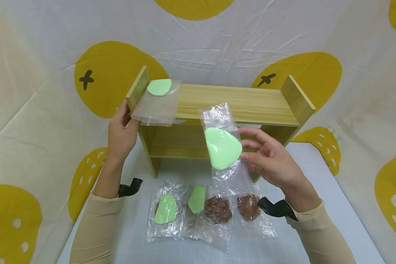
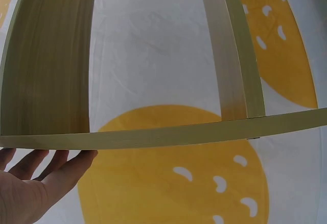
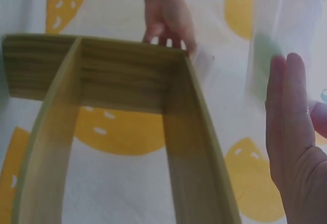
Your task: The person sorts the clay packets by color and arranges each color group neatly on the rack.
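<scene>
My right hand [image 1: 250,150] holds up a clear bag with a flat green dough piece [image 1: 222,148] in front of the wooden shelf [image 1: 237,102], thumb pinching the bag's edge against straight fingers [image 3: 288,112]. My left hand [image 1: 127,117] rests against the shelf's left side panel [image 2: 153,137], fingers straight, beside another clear bag [image 1: 156,106]. That bag lies on the top board's left end with a smaller green piece [image 1: 159,87] in it, and its near edge hangs over the board.
On the grey table [image 1: 316,183] before the shelf lie several clear bags: two with green pieces [image 1: 166,209] [image 1: 197,199], two with brown pieces [image 1: 218,209] [image 1: 248,207]. A white cloth with yellow shapes [image 1: 112,73] hangs behind and beside.
</scene>
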A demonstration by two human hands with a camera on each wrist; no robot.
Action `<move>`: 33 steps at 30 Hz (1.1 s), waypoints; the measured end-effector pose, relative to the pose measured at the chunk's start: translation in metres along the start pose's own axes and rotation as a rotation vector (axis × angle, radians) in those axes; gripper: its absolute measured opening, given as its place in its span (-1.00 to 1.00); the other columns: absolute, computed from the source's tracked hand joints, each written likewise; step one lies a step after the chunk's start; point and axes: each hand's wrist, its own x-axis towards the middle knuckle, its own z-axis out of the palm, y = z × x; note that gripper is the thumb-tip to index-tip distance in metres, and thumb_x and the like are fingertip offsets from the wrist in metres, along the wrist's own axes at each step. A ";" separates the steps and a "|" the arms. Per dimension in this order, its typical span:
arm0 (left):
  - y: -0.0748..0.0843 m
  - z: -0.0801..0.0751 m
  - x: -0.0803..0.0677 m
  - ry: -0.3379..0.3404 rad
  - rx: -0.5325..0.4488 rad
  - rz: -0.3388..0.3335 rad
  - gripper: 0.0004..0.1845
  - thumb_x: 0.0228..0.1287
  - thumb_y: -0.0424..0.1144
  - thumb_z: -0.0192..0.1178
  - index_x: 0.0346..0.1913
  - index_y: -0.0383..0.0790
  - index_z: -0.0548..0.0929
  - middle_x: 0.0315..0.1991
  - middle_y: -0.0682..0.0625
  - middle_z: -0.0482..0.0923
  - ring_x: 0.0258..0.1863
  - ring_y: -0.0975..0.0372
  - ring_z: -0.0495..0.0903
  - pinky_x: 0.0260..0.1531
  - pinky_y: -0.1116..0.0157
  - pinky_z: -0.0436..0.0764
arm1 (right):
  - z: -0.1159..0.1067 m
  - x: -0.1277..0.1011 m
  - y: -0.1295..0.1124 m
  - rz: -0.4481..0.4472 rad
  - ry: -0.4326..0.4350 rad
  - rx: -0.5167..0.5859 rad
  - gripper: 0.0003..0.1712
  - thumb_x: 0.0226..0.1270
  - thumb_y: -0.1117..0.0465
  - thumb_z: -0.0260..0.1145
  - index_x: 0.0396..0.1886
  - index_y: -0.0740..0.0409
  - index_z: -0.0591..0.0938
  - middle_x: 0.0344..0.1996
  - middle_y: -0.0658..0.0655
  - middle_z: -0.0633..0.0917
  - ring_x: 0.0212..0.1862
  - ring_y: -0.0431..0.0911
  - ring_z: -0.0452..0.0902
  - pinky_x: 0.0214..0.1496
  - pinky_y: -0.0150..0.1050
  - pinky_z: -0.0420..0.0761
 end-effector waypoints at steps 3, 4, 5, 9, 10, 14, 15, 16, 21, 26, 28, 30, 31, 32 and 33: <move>0.000 0.000 0.000 0.001 0.010 -0.005 -0.52 0.52 -0.28 0.10 0.44 -0.22 0.42 0.34 -0.12 0.46 0.31 0.10 0.44 0.33 0.10 0.36 | 0.002 0.008 -0.008 -0.023 -0.003 0.015 -0.38 0.39 0.67 0.03 0.42 0.37 0.26 0.04 0.33 0.62 -0.07 0.05 0.64 -0.17 -0.14 0.72; 0.000 0.000 0.000 0.001 0.012 -0.004 -0.52 0.53 -0.28 0.09 0.44 -0.22 0.42 0.34 -0.12 0.46 0.31 0.10 0.44 0.33 0.10 0.36 | 0.002 0.010 -0.011 -0.026 0.003 0.020 -0.38 0.39 0.67 0.03 0.42 0.37 0.26 0.05 0.34 0.61 -0.06 0.06 0.64 -0.16 -0.13 0.72; 0.000 0.000 0.000 0.002 0.011 -0.003 -0.52 0.53 -0.28 0.09 0.44 -0.22 0.42 0.34 -0.12 0.46 0.31 0.10 0.44 0.33 0.10 0.36 | 0.002 0.014 -0.014 -0.028 0.011 0.023 -0.38 0.39 0.67 0.03 0.42 0.37 0.26 0.06 0.35 0.61 -0.06 0.07 0.64 -0.15 -0.12 0.72; -0.001 0.000 -0.001 0.005 0.005 0.013 -0.52 0.52 -0.31 0.09 0.43 -0.26 0.42 0.34 -0.13 0.46 0.31 0.11 0.43 0.33 0.09 0.37 | 0.002 0.031 -0.028 -0.013 0.098 0.030 -0.39 0.41 0.63 0.04 0.42 0.31 0.29 0.07 0.34 0.60 -0.07 0.05 0.65 -0.14 -0.13 0.72; -0.001 0.000 0.000 0.004 0.002 0.018 -0.53 0.52 -0.32 0.08 0.43 -0.27 0.42 0.34 -0.14 0.46 0.31 0.11 0.43 0.33 0.09 0.37 | 0.002 0.036 -0.031 -0.012 0.122 0.033 -0.39 0.41 0.63 0.04 0.42 0.30 0.30 0.06 0.33 0.61 -0.08 0.04 0.65 -0.14 -0.14 0.72; -0.002 0.001 0.001 0.004 -0.006 0.028 -0.53 0.52 -0.34 0.09 0.42 -0.29 0.43 0.33 -0.16 0.47 0.31 0.11 0.44 0.32 0.10 0.38 | 0.003 0.059 -0.041 -0.019 0.212 0.051 -0.41 0.41 0.60 0.06 0.40 0.29 0.31 -0.05 0.26 0.66 -0.18 0.00 0.66 -0.21 -0.20 0.72; -0.002 0.001 0.001 0.006 -0.006 0.028 -0.53 0.52 -0.34 0.09 0.42 -0.29 0.43 0.32 -0.16 0.47 0.30 0.11 0.44 0.32 0.10 0.38 | 0.003 0.065 -0.042 -0.024 0.227 0.064 -0.41 0.41 0.60 0.06 0.40 0.30 0.31 -0.08 0.25 0.66 -0.20 0.00 0.66 -0.23 -0.21 0.72; -0.002 0.001 0.001 0.007 -0.006 0.026 -0.53 0.51 -0.34 0.09 0.42 -0.29 0.43 0.32 -0.16 0.47 0.30 0.11 0.44 0.32 0.11 0.38 | 0.003 0.072 -0.044 -0.028 0.238 0.085 -0.41 0.40 0.60 0.07 0.40 0.31 0.30 -0.08 0.27 0.66 -0.21 0.01 0.66 -0.25 -0.19 0.72; -0.001 0.000 0.001 0.011 -0.006 0.017 -0.52 0.51 -0.32 0.10 0.43 -0.26 0.43 0.33 -0.15 0.47 0.31 0.11 0.44 0.32 0.11 0.38 | 0.002 0.102 -0.046 -0.015 0.287 0.178 -0.40 0.39 0.56 0.18 0.39 0.32 0.31 -0.06 0.35 0.64 -0.21 0.08 0.66 -0.23 -0.15 0.72; -0.002 0.000 0.001 0.014 -0.014 0.021 -0.53 0.51 -0.32 0.11 0.42 -0.24 0.44 0.33 -0.13 0.47 0.30 0.12 0.44 0.32 0.11 0.37 | 0.001 0.133 -0.042 0.044 0.328 0.211 -0.40 0.39 0.53 0.21 0.39 0.28 0.33 -0.08 0.36 0.63 -0.25 0.10 0.67 -0.19 -0.14 0.72; -0.003 0.000 0.001 0.014 -0.014 0.022 -0.53 0.51 -0.31 0.11 0.42 -0.23 0.45 0.33 -0.13 0.47 0.30 0.12 0.44 0.33 0.12 0.37 | 0.001 0.144 -0.039 0.066 0.348 0.216 -0.40 0.39 0.54 0.20 0.39 0.28 0.33 -0.10 0.36 0.63 -0.26 0.10 0.67 -0.19 -0.13 0.72; -0.003 0.001 0.001 0.010 -0.011 0.025 -0.53 0.51 -0.32 0.10 0.42 -0.23 0.44 0.32 -0.13 0.47 0.30 0.13 0.44 0.33 0.12 0.36 | 0.001 0.152 -0.035 0.085 0.360 0.225 -0.40 0.40 0.54 0.18 0.40 0.28 0.31 -0.10 0.35 0.61 -0.28 0.09 0.67 -0.21 -0.14 0.72; -0.003 0.001 0.001 0.008 -0.008 0.024 -0.53 0.52 -0.32 0.10 0.42 -0.23 0.44 0.32 -0.13 0.48 0.30 0.13 0.44 0.33 0.12 0.36 | 0.001 0.156 -0.033 0.092 0.365 0.234 -0.39 0.41 0.55 0.16 0.41 0.29 0.30 -0.10 0.35 0.60 -0.28 0.09 0.67 -0.21 -0.13 0.72; -0.003 0.001 0.001 0.006 -0.007 0.023 -0.53 0.52 -0.32 0.09 0.43 -0.23 0.44 0.32 -0.13 0.48 0.30 0.13 0.44 0.33 0.13 0.36 | 0.001 0.159 -0.030 0.099 0.369 0.240 -0.39 0.41 0.56 0.16 0.42 0.29 0.29 -0.08 0.35 0.59 -0.28 0.09 0.66 -0.21 -0.13 0.72; -0.003 0.001 0.001 0.004 -0.006 0.020 -0.53 0.52 -0.33 0.09 0.43 -0.23 0.44 0.32 -0.14 0.48 0.30 0.13 0.45 0.33 0.13 0.36 | 0.001 0.162 -0.028 0.107 0.374 0.245 -0.38 0.40 0.56 0.16 0.42 0.29 0.28 -0.07 0.35 0.58 -0.28 0.09 0.66 -0.21 -0.14 0.72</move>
